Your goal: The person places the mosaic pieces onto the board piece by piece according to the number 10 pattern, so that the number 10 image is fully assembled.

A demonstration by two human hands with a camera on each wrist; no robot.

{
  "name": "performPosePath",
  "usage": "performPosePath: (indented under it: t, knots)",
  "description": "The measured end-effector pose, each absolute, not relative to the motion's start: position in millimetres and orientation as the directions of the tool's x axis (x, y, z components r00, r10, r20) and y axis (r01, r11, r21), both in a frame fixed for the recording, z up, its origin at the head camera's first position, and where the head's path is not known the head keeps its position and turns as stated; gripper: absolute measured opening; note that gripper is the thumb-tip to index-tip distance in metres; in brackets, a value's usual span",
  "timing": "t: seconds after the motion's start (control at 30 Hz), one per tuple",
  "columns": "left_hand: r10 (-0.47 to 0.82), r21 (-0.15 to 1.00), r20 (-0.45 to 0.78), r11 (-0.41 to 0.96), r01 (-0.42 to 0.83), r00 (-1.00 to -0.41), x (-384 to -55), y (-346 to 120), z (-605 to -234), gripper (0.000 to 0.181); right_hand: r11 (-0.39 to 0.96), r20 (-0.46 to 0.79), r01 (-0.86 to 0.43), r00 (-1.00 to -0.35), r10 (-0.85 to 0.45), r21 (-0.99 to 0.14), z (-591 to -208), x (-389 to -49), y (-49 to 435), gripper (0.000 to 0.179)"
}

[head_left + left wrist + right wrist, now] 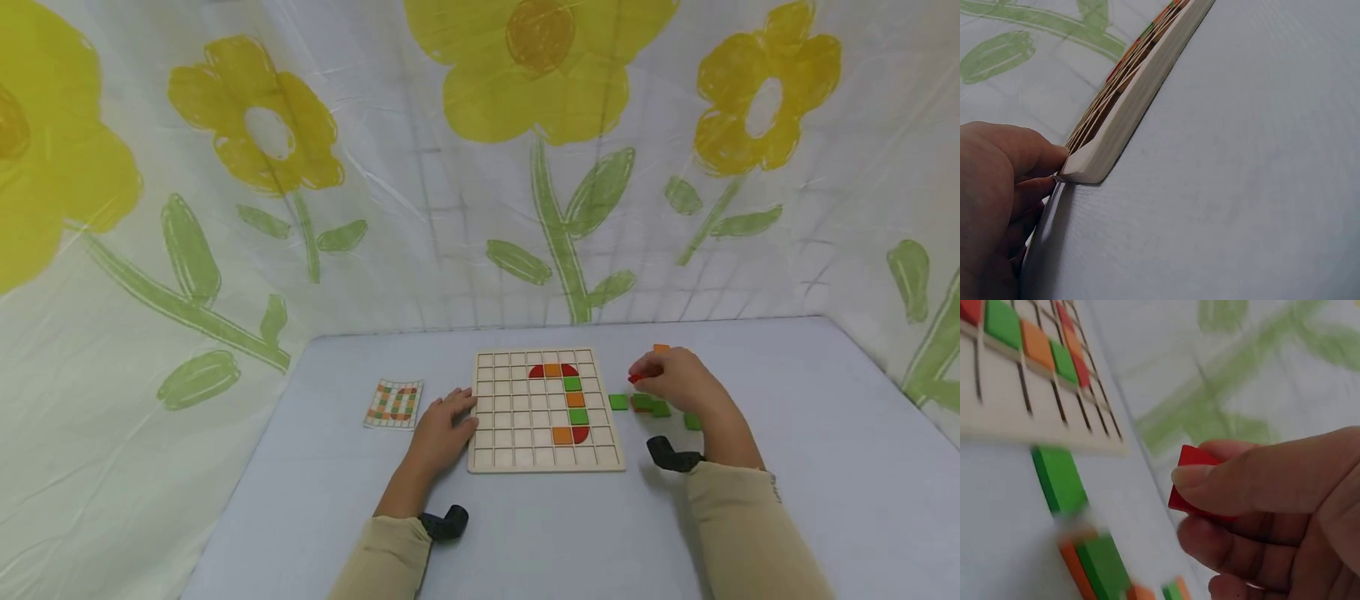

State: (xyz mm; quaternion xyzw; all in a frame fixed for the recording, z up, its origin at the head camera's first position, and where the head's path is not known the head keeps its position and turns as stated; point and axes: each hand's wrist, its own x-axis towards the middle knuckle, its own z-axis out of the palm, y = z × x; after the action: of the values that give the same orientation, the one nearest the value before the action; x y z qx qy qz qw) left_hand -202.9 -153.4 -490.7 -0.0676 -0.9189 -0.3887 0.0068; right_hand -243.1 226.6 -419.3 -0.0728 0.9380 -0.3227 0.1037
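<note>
I see, overhead, the left hand (442,427), fingers slightly apart, touching the square pale-wood grid board (504,434); from its wrist, fingertips (1057,152) at one corner; from the other, the right hand (1279,487), clamped on a flat red wood-like tile (1194,455) right of the board, probably best pinched lightly.

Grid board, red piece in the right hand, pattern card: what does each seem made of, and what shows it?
Grid board: probably wood with a matte finish; its pale edge shows faint grain-like streaks.
Red piece: painted wood or plastic, unclear which; smooth, evenly coloured surface.
Pattern card: likely paper or thin card; it looks like a thin printed sheet, finish unclear.
</note>
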Motion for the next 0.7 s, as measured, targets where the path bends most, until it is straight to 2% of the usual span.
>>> performPosePath:
  t: [0.13,0.3,0.7]
  knots:
    - [0.116,0.716,0.057,0.688,0.122,-0.992,-203,-153,-490,0.039,0.720,-0.151,-0.114,-0.944,-0.293,-0.684,-418,-241,194,0.016]
    - [0.119,0.716,0.062,0.686,0.127,-0.991,-202,-153,-490,0.039,0.634,-0.113,-0.193,-0.906,-0.409,-0.749,-420,-235,166,0.017]
    - [0.125,0.719,0.057,0.683,0.128,-0.990,-204,-155,-492,0.039,0.617,-0.118,-0.228,-0.876,-0.468,-0.753,-431,-229,130,0.018]
